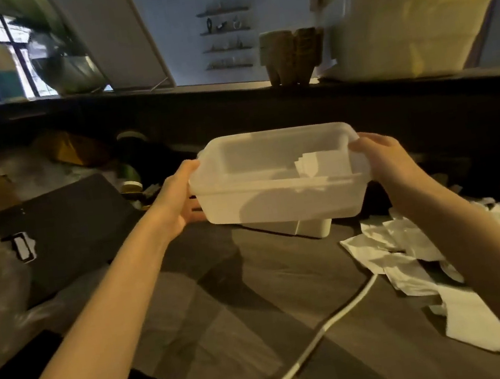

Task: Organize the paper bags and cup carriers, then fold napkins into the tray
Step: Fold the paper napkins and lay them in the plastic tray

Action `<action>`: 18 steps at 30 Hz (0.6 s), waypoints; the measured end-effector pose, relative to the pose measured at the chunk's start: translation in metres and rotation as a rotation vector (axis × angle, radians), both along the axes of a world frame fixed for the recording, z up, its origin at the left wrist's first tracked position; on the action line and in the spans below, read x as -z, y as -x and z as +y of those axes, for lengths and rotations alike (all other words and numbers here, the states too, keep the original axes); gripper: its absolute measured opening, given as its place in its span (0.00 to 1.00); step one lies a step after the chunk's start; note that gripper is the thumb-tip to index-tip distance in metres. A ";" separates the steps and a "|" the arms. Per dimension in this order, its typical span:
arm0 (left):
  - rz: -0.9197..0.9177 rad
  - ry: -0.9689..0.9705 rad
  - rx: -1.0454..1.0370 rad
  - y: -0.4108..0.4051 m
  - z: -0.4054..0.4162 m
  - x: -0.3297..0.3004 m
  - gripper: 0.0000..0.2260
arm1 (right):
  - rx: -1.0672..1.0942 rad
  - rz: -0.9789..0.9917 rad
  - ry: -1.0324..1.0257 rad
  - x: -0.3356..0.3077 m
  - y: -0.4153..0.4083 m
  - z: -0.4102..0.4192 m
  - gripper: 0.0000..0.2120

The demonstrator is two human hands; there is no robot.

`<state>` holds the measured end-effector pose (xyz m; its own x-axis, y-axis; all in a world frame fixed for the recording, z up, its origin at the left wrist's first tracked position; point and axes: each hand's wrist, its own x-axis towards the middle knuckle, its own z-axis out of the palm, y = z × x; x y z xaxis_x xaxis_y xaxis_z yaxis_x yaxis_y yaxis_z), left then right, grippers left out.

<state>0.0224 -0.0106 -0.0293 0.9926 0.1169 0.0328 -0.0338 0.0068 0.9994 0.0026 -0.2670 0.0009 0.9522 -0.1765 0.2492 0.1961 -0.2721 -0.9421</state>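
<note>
While held level, tray [279, 198] long-axis left-right.

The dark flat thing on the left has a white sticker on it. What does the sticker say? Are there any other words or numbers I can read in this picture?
No words or numbers can be read anywhere.
White sticker on the dark flat case: too blurred to read.
Clear plastic tray held by the left hand and right hand: no label shows.
White napkins on the table: blank.
</note>
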 end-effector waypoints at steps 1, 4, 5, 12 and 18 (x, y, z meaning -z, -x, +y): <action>-0.004 -0.002 0.024 0.004 -0.001 0.003 0.15 | 0.003 -0.013 0.007 0.003 0.004 -0.003 0.20; -0.019 -0.026 0.030 0.020 -0.002 0.012 0.15 | 0.020 -0.011 0.006 0.013 0.022 -0.009 0.21; -0.030 -0.028 0.016 0.026 -0.002 0.013 0.15 | 0.011 -0.011 0.015 0.016 0.030 -0.010 0.21; 0.026 -0.053 -0.005 0.061 -0.010 0.032 0.15 | -0.011 0.061 -0.002 0.037 0.071 -0.017 0.17; 0.089 -0.030 -0.005 0.060 -0.019 0.052 0.13 | -0.016 0.150 0.083 0.067 0.062 -0.022 0.16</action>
